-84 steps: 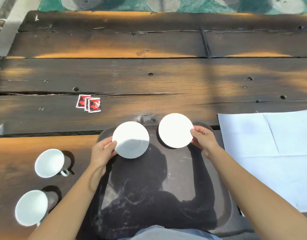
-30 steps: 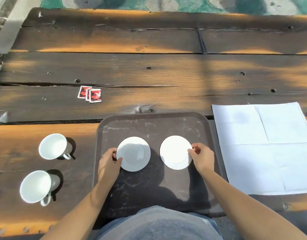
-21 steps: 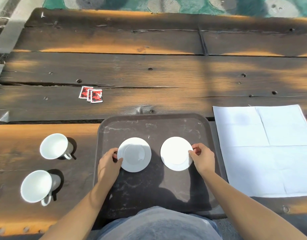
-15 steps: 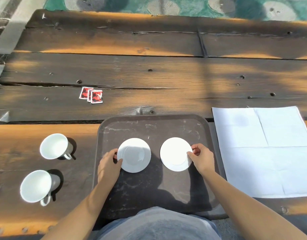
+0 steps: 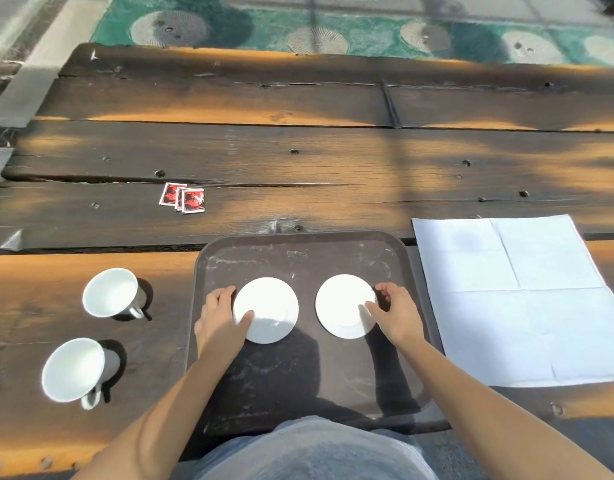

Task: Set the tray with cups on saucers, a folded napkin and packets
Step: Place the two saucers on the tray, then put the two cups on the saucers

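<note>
Both saucers point(image 5: 265, 310) sit on the tray point(image 5: 298, 386). Left hand point(image 5: 219, 317) and right hand point(image 5: 395, 313): grip loose at the rims. Cups point(image 5: 110, 292) wait left of the tray; an off-centre landing risks chipping or skidding.

Tray point(image 5: 250, 258) has plenty of bare room along its far edge and the whole near half. The two saucers point(image 5: 265, 310) point(image 5: 345, 306) sit mid-tray with a narrow gap between them, and a hand at each outer rim: left hand point(image 5: 217, 318), right hand point(image 5: 397, 313). Left of the tray, two cups point(image 5: 110, 292) point(image 5: 73, 368) block the tabletop point(image 5: 333, 168). The napkin point(image 5: 520, 299) covers the right side. Packets point(image 5: 182, 199) lie well beyond, with open wood all around them.
</note>
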